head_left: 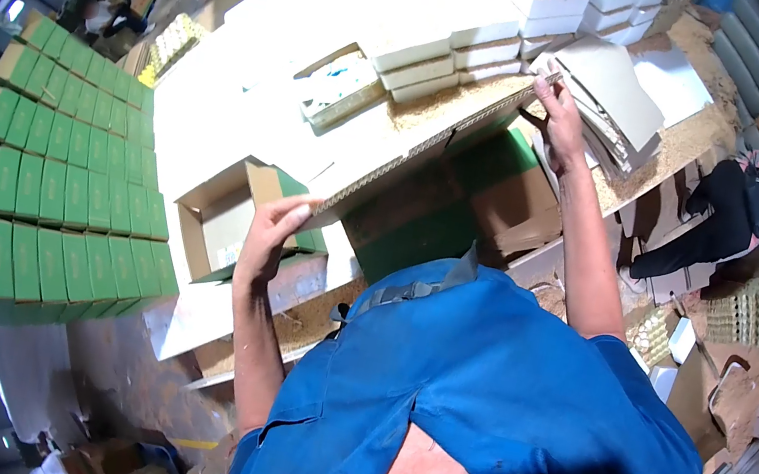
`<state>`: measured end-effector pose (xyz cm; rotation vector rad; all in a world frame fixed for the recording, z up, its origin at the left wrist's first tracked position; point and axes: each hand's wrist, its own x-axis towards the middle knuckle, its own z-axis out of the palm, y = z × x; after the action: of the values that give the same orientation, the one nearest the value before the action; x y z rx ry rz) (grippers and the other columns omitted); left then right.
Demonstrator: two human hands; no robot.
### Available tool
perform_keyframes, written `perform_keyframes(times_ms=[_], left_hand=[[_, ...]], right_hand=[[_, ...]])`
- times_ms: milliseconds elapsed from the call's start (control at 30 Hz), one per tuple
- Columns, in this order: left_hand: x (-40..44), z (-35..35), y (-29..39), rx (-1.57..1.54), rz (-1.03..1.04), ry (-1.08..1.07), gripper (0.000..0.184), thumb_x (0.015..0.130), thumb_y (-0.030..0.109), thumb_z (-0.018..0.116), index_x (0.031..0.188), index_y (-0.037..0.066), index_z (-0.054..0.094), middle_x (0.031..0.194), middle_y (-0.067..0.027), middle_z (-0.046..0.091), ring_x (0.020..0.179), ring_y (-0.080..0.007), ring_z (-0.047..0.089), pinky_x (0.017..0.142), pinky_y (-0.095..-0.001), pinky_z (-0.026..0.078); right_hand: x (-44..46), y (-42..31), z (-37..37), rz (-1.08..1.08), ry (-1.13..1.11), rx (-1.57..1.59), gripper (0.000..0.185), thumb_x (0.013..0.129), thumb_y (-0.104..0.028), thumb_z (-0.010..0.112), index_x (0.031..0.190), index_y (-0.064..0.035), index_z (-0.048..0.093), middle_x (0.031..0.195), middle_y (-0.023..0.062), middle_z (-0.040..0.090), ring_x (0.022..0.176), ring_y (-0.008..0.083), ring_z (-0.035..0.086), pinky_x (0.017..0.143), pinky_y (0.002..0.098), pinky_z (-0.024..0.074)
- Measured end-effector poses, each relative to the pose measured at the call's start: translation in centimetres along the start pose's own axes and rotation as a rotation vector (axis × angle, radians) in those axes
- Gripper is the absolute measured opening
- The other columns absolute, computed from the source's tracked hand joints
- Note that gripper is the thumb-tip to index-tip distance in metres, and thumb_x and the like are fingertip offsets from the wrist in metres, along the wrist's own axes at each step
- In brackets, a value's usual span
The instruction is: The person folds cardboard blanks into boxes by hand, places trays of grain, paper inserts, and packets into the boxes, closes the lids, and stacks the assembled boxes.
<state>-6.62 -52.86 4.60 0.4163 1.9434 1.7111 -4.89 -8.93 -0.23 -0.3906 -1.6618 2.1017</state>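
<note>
My left hand [270, 236] and my right hand [559, 122] grip opposite ends of a flat cardboard sheet [425, 207], which stands on edge in front of my body. Its corrugated upper edge runs slantwise between the two hands, and its face looks dark green with a brown part toward the right. Both thumbs rest near that edge; the other fingers are partly hidden. Beside my left hand sits an open cardboard box [209, 215] with green on its outside. Loose grey-white cardboard sheets [618, 91] lie close to my right hand.
Green boxes [63, 191] are stacked in rows at the left. On the brightly lit table [211, 96] stand stacked white boxes [415, 66] and an open tray-like box [341, 98]. Another person [724, 212] is at the right, near egg trays [752, 313].
</note>
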Motion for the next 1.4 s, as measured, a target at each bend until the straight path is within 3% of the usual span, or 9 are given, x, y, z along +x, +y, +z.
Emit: perform_keyframes(times_ms=[33, 100, 367, 567, 733, 967, 1133, 1267, 1400], left_hand=[[-0.3, 0.2, 1.0, 0.029, -0.004, -0.066, 0.038, 0.091, 0.024, 0.065, 0.119, -0.001, 0.068, 0.106, -0.0075, 0.069, 0.098, -0.0140, 0.062, 0.090, -0.0278, 0.047], [-0.6, 0.3, 2.6, 0.119, -0.120, -0.164, 0.038, 0.090, 0.021, 0.067, 0.121, -0.001, 0.067, 0.105, -0.0061, 0.069, 0.097, -0.0131, 0.061, 0.088, -0.0266, 0.047], [-0.4, 0.6, 2.8, 0.323, 0.038, -0.029, 0.031, 0.097, 0.018, 0.057, 0.120, -0.002, 0.066, 0.090, -0.0001, 0.068, 0.077, -0.0085, 0.058, 0.069, -0.0242, 0.047], [-0.8, 2.7, 5.5, 0.752, 0.050, 0.026, 0.025, 0.095, 0.008, 0.060, 0.116, -0.004, 0.066, 0.079, -0.0171, 0.068, 0.067, -0.0116, 0.058, 0.065, -0.0290, 0.049], [0.0, 1.2, 7.5, 0.590, 0.235, 0.145, 0.052, 0.093, 0.006, 0.057, 0.144, 0.003, 0.045, 0.091, -0.0098, 0.071, 0.056, -0.0063, 0.047, 0.053, -0.0242, 0.042], [3.5, 4.5, 5.7, 0.754, 0.036, 0.187, 0.060, 0.089, 0.011, 0.052, 0.146, 0.000, 0.039, 0.121, -0.0256, 0.062, 0.076, -0.0257, 0.066, 0.077, -0.0374, 0.053], [3.1, 7.8, 6.2, 1.185, -0.024, -0.163, 0.062, 0.094, 0.050, 0.055, 0.145, 0.015, 0.047, 0.143, -0.0223, 0.041, 0.116, -0.0384, 0.059, 0.101, -0.0454, 0.046], [3.0, 3.5, 5.7, 1.052, 0.165, -0.479, 0.097, 0.071, 0.073, 0.067, 0.144, 0.013, 0.048, 0.155, -0.0207, 0.030, 0.124, -0.0313, 0.056, 0.108, -0.0447, 0.042], [2.3, 5.2, 5.0, 0.884, -0.162, -0.309, 0.079, 0.072, 0.045, 0.082, 0.139, 0.014, 0.054, 0.127, -0.0111, 0.065, 0.114, -0.0266, 0.064, 0.103, -0.0424, 0.049]], right_hand=[[-0.7, -0.7, 0.6, -0.009, 0.021, -0.018, 0.073, 0.098, -0.038, 0.060, 0.151, 0.0005, 0.028, 0.149, 0.0183, 0.042, 0.138, 0.0236, 0.039, 0.115, 0.0330, 0.0257], [-0.8, -0.7, 0.4, -0.012, 0.001, -0.036, 0.072, 0.098, -0.036, 0.060, 0.152, -0.0005, 0.028, 0.150, 0.0193, 0.041, 0.138, 0.0237, 0.038, 0.115, 0.0328, 0.0243], [0.0, 1.8, -1.5, -0.089, 0.001, 0.047, 0.072, 0.095, -0.028, 0.065, 0.152, -0.0023, 0.030, 0.140, 0.0121, 0.048, 0.125, 0.0180, 0.048, 0.104, 0.0309, 0.0411], [-1.8, -0.9, -0.8, -0.031, -0.121, 0.109, 0.065, 0.087, -0.012, 0.053, 0.148, 0.0001, 0.035, 0.144, 0.0134, 0.047, 0.129, 0.0212, 0.046, 0.111, 0.0325, 0.0333], [-4.1, -7.8, 2.1, -0.216, -0.352, -0.268, 0.072, 0.066, -0.018, 0.048, 0.135, 0.0003, 0.053, 0.130, 0.0140, 0.057, 0.122, 0.0228, 0.052, 0.111, 0.0342, 0.0334], [-2.1, 0.2, 5.8, -0.274, -0.247, -0.383, 0.047, 0.078, -0.009, 0.048, 0.123, 0.0016, 0.057, 0.114, 0.0154, 0.062, 0.106, 0.0219, 0.058, 0.096, 0.0317, 0.0448], [-5.2, 0.9, 9.4, -0.434, -0.006, -0.489, 0.064, 0.082, -0.023, 0.072, 0.133, 0.0000, 0.042, 0.125, 0.0247, 0.055, 0.120, 0.0340, 0.052, 0.103, 0.0400, 0.0406], [-3.7, 1.2, 8.2, -0.167, -0.143, -0.364, 0.051, 0.079, -0.022, 0.081, 0.119, -0.0004, 0.059, 0.107, 0.0127, 0.069, 0.097, 0.0223, 0.065, 0.090, 0.0342, 0.0506], [-3.4, 1.1, 7.1, 0.014, -0.371, -0.643, 0.040, 0.082, -0.009, 0.072, 0.120, -0.0026, 0.064, 0.111, 0.0101, 0.069, 0.098, 0.0159, 0.064, 0.091, 0.0298, 0.0503]])
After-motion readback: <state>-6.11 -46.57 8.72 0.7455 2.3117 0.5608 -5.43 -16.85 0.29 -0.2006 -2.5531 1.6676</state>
